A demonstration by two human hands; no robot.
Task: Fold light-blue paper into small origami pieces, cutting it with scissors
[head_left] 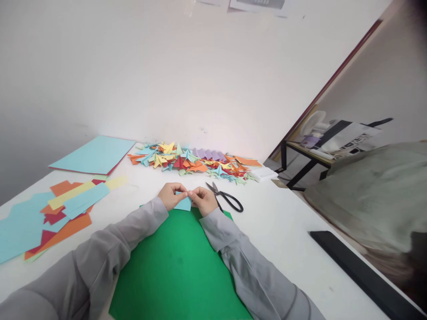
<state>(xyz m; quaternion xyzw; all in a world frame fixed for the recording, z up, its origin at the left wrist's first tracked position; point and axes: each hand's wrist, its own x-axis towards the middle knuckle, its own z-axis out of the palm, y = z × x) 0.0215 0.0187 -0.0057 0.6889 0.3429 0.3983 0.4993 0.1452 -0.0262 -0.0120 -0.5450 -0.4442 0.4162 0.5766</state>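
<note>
A small piece of light blue paper is pinched between my two hands, above the far edge of a green sheet. My left hand grips its left side with thumb and fingers. At its upper right corner, my right hand pinches it, the fingertips of both hands nearly meeting. Part of the paper is hidden behind the fingers. Black-handled scissors lie just right of my right hand, blades partly apart.
Along the wall runs a heap of folded coloured paper pieces. Blue sheets lie at the back left, cut paper scraps nearer. A white block sits at the back right. A long black bar lies by the table's right edge.
</note>
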